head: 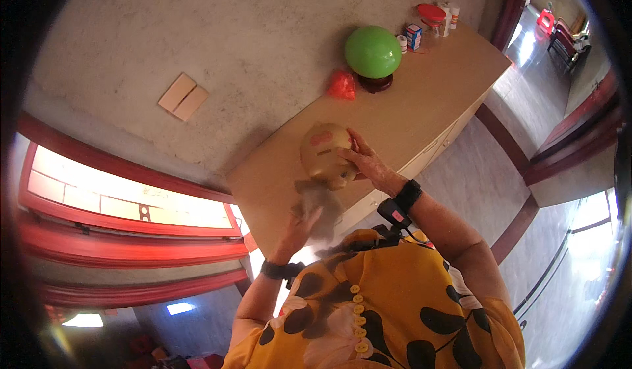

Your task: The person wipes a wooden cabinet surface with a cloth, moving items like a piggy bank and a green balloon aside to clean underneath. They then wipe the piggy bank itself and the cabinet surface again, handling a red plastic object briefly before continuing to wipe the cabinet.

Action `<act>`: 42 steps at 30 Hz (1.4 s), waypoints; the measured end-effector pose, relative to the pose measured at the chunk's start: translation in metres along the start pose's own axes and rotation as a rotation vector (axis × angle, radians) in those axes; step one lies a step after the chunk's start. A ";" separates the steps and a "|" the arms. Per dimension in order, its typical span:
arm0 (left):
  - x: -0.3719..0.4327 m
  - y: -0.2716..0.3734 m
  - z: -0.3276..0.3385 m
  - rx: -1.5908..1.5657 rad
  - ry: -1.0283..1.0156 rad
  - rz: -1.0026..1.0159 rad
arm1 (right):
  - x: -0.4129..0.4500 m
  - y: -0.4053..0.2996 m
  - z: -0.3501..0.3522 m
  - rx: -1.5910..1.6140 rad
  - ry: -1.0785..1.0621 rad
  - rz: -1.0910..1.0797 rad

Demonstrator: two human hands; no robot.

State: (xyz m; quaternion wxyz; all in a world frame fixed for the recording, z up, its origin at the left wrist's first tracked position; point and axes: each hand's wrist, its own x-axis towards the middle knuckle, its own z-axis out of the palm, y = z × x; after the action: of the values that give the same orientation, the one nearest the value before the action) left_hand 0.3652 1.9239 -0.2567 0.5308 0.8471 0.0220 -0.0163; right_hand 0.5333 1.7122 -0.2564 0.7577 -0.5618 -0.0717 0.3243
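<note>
A golden piggy bank (316, 157) with a coin slot and pink markings is over the wooden top of a cabinet (276, 211). My right hand (368, 160) grips its side, thumb on the upper surface and fingers spread around it. Its snout points towards me. Close by, my left hand (306, 223) holds a grey cloth (322, 210) that hangs down and is partly blurred. The cloth's upper end is at the piggy bank's head; whether it touches cannot be told. Both wrists wear black bands.
Along the wall side of the cabinet are a green balloon-like ball (373, 52) on a dark round base (376, 83), a red plastic bag (342, 85), a small blue box (414, 36), a red-lidded container (432, 14) and white bottles (449, 17). Drawers (430, 148) line the cabinet's front.
</note>
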 end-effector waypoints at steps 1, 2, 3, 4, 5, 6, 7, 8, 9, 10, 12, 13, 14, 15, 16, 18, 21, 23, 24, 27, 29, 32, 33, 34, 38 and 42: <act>-0.005 0.031 -0.006 -0.248 -0.031 -0.216 | 0.000 0.001 -0.001 -0.013 0.007 0.005; -0.009 0.028 -0.014 -0.250 -0.023 -0.214 | 0.001 -0.001 0.000 -0.017 0.001 0.005; -0.012 0.021 -0.025 0.234 0.059 0.093 | 0.002 -0.003 -0.001 -0.029 -0.012 0.026; -0.007 0.044 -0.021 0.054 0.150 0.119 | 0.002 -0.003 -0.002 -0.040 -0.024 0.051; -0.002 0.066 -0.017 -0.125 0.235 0.158 | 0.000 -0.002 -0.002 -0.044 -0.021 0.058; 0.010 0.081 -0.012 -0.128 0.244 0.158 | -0.002 -0.006 0.003 -0.001 -0.039 0.024; 0.021 0.091 -0.010 0.306 0.282 0.361 | -0.001 -0.005 0.004 0.019 -0.051 0.008; 0.025 0.095 -0.005 0.746 0.309 0.554 | -0.001 -0.004 0.004 0.038 -0.062 -0.007; 0.029 0.085 0.008 0.746 0.315 0.558 | 0.005 0.004 -0.003 0.176 -0.130 -0.033; 0.033 0.061 0.022 0.809 0.278 0.576 | 0.012 0.011 -0.007 0.241 -0.172 -0.049; 0.033 0.044 0.030 0.879 0.231 0.606 | 0.028 0.030 -0.020 0.150 -0.155 -0.155; 0.024 0.041 0.030 0.917 0.096 0.557 | 0.025 0.031 -0.018 0.075 -0.130 -0.192; 0.016 0.038 0.030 0.951 -0.040 0.506 | 0.025 0.030 -0.015 0.001 -0.104 -0.235; 0.011 0.033 0.030 0.870 -0.037 0.594 | 0.011 0.014 -0.005 -0.048 -0.042 -0.091; 0.008 0.024 0.027 0.871 -0.043 0.605 | 0.003 0.003 -0.002 -0.093 0.030 0.044; 0.006 0.022 0.013 0.712 -0.085 0.631 | 0.002 0.013 -0.009 -0.127 0.061 -0.024; -0.002 0.039 -0.013 0.064 0.080 0.204 | -0.015 0.001 -0.014 -0.177 0.099 -0.186; -0.004 0.048 -0.021 -0.316 0.194 -0.348 | -0.025 0.000 -0.035 -0.201 0.125 -0.278; 0.000 0.068 -0.023 -0.381 0.231 -0.205 | -0.025 0.007 -0.058 -0.357 0.169 -0.269; 0.017 0.107 -0.012 -0.276 0.244 -0.079 | -0.047 -0.016 -0.060 -0.370 0.038 -0.218; 0.037 0.124 0.012 0.121 0.051 0.099 | -0.062 -0.024 -0.045 -0.221 -0.122 -0.176; 0.061 0.149 0.034 0.230 -0.223 0.402 | -0.069 -0.012 -0.025 0.675 -0.247 -0.112; 0.065 0.158 0.036 0.112 -0.333 0.504 | -0.066 -0.006 -0.029 0.795 -0.218 -0.124; 0.070 0.157 0.034 0.118 -0.349 0.509 | -0.061 0.004 -0.035 0.919 -0.180 -0.136; 0.113 0.107 -0.001 0.208 0.209 0.295 | -0.057 -0.004 -0.053 0.595 0.074 -0.157; 0.158 0.046 0.006 0.510 0.232 0.379 | -0.026 -0.018 -0.035 -0.113 0.109 -0.258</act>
State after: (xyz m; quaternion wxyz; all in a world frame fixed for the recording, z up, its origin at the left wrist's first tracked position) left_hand 0.5254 1.9018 -0.2255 0.2892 0.9379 -0.0802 0.1742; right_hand 0.5373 1.6663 -0.2464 0.7628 -0.6066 -0.1203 0.1889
